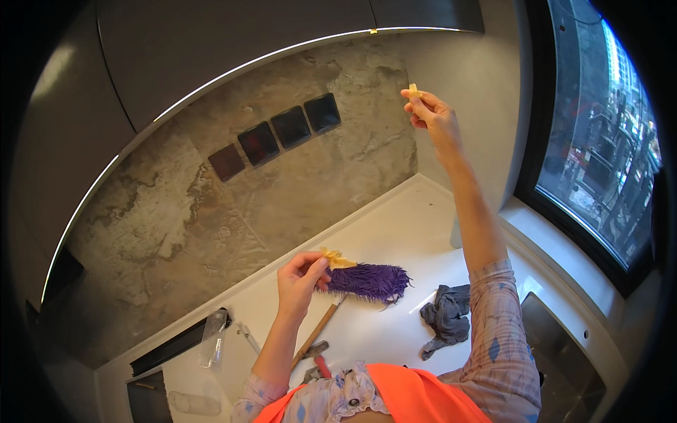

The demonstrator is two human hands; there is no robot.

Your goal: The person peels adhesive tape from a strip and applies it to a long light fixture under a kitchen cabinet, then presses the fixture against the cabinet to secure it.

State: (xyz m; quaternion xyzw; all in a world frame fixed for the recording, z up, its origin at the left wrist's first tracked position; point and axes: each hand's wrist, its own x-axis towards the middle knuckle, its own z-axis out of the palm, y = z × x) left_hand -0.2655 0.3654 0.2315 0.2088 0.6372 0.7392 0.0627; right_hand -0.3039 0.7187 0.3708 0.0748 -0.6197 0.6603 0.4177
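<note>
My left hand (296,282), low over the white countertop, pinches a crumpled wad of yellow masking tape (338,259) between thumb and fingers. Just beside it lies a purple shaggy thing (370,282), shaped like a mop head or roller sleeve; the hand overlaps its left end, and I cannot tell whether they touch. My right hand (431,116) is raised high in front of the pale side wall, with the arm stretched out. Between its thumb and fingertips is a small piece of yellow tape (415,91).
Overhead dark cabinets (233,42) carry a light strip with a yellow bit (373,31) on it. A grey cloth (449,317), a wooden handle (315,335), a hammer head (317,348) and a clear plastic container (212,338) lie on the counter. A sink (560,352) and window (599,134) are right.
</note>
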